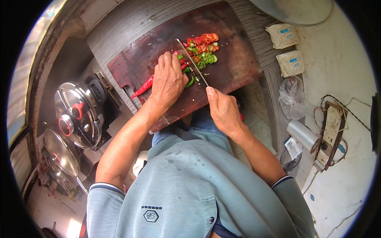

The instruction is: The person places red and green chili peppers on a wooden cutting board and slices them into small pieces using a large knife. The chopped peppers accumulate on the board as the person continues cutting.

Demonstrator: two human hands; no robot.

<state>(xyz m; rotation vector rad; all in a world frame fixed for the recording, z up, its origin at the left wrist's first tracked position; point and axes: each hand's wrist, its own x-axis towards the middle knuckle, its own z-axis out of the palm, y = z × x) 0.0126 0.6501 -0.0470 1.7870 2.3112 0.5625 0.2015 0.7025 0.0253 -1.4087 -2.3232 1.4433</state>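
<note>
My left hand (169,76) presses whole red and green chili peppers down on a dark wooden cutting board (235,59). A long red chili (144,87) sticks out to the left from under that hand. In my right hand (223,110) is the handle of a knife, mostly hidden by the fingers. The knife's blade (192,61) stands on edge just right of my left fingertips. To the right of the blade lie sliced red chilies (208,38) and sliced green chilies (208,58). A curved green piece (190,82) and loose seeds are beside the blade.
A lidded metal pressure cooker (79,116) stands at the left, with a metal pan lid (61,151) below it. On the right are two paper-wrapped packets (282,35), a clear plastic bag (292,98), a plastic roll (303,136) and a wired power strip (332,134). A glass lid (297,10) is at the top.
</note>
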